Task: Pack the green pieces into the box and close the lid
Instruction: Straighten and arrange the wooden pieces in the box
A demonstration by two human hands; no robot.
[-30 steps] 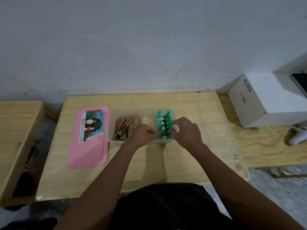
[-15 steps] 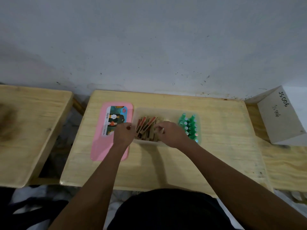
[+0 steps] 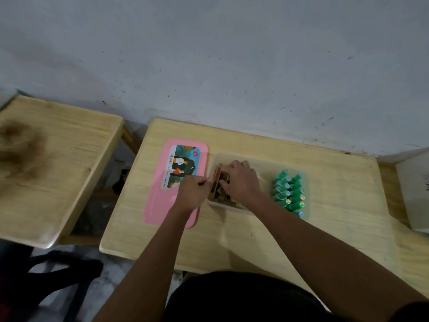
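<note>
green pieces [image 3: 289, 194], conical plastic, in clear box [image 3: 263, 164]; l hand [image 3: 191, 194], r hand [image 3: 241, 182] grip wood blocks [image 3: 220, 197].

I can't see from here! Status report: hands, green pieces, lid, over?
Right hand curled over wooden blocks in box; left hand at its rim, grip unclear. Green pieces packed at right end. Lid off, lying left of box.

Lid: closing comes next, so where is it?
The pink lid lies flat on the table in the head view, just left of the box, partly beneath the left hand.
</note>
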